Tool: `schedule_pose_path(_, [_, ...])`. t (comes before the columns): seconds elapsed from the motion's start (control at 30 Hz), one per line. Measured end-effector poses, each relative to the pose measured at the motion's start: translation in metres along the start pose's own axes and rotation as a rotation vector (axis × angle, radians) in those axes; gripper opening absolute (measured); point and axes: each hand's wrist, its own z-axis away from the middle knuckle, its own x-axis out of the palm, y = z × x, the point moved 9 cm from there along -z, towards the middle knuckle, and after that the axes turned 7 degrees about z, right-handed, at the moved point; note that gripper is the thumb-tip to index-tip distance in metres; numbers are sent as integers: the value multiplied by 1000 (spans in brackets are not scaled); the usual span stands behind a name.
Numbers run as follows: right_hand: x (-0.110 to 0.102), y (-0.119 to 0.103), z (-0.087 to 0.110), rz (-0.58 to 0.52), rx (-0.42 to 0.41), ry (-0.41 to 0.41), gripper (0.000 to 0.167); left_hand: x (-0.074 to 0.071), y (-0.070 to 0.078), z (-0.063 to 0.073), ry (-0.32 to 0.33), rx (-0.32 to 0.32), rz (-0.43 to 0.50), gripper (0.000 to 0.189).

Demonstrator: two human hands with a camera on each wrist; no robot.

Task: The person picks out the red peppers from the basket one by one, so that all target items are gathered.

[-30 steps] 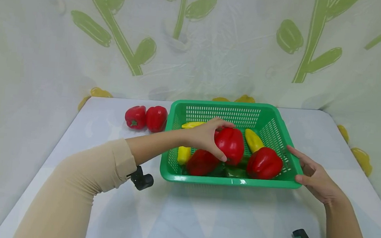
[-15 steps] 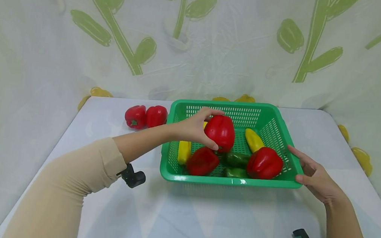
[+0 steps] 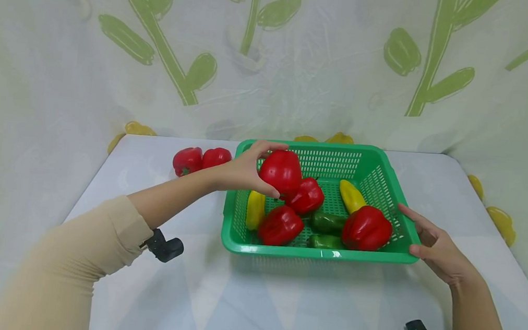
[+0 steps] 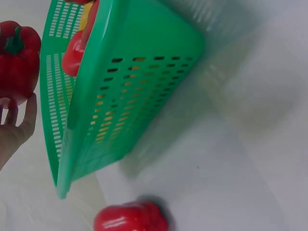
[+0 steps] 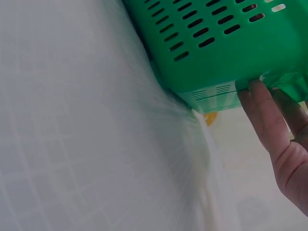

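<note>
My left hand [image 3: 243, 172] grips a red bell pepper [image 3: 281, 172] above the left part of a green plastic basket [image 3: 313, 252]. In the left wrist view that pepper [image 4: 18, 67] shows its green stem, with fingers against its lower side. Inside the basket lie a red bell pepper [image 3: 307, 196] just beyond the held one, another red pepper [image 3: 280, 225] at front left and a third red pepper [image 3: 368, 228] at right. My right hand [image 3: 442, 251] holds the basket's right side, thumb at the rim; the right wrist view shows its fingers [image 5: 269, 118] against the outer wall.
Two red bell peppers, one at far left [image 3: 187, 161] and one beside it [image 3: 216, 157], sit on the table left of the basket. The basket also contains green peppers [image 3: 327, 223] and yellow peppers [image 3: 352, 196]. A patterned curtain [image 3: 328, 76] hangs behind the table.
My left hand has carried the red bell pepper left and up, from the basket's middle toward its left rim, uncovering another red pepper. The right hand and basket have stayed in place.
</note>
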Motion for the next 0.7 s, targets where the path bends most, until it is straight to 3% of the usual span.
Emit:
schedule_pose_path(0.43, [-1,1,-1,-9,-28,-4,65,-31,-11,18,62,-10,57,94])
schedule_pose_path(0.7, [-1,2,-1,-37,-13,-2,65,-57,-19,36,153,-13,54,96])
